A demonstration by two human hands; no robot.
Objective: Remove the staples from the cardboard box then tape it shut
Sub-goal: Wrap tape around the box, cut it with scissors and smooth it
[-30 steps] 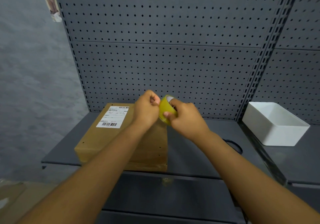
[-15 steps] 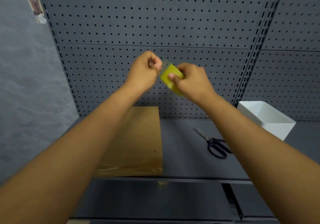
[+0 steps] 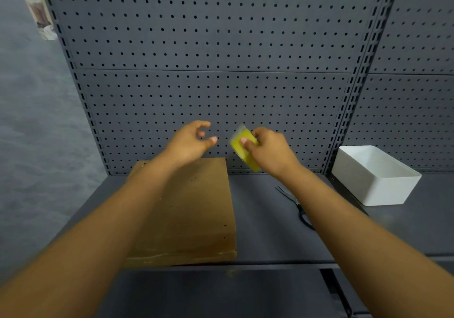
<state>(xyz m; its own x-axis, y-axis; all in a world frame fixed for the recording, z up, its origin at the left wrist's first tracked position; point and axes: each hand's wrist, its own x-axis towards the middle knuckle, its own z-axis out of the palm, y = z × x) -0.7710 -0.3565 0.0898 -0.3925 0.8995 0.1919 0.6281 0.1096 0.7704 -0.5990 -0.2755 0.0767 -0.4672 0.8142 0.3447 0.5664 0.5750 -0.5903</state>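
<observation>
Right hand: my right hand point(image 3: 270, 150) grips the yellow tape roll point(image 3: 243, 149), raised before the pegboard point(image 3: 221, 60)
Left hand: my left hand point(image 3: 190, 142) hangs released, fingers loosely curled, holding nothing
Box: the cardboard box point(image 3: 191, 214) lies flat on the desk point(image 3: 265, 219), under my left forearm
Scissors: scissors point(image 3: 294, 202) lie right of the box

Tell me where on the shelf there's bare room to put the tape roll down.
Best patch: the dark shelf between the cardboard box and the scissors. A smaller strip lies in front of the white bin. The right side is crowded by bin and scissors. The right hand holds the tape roll; the left hand holds nothing.
</observation>
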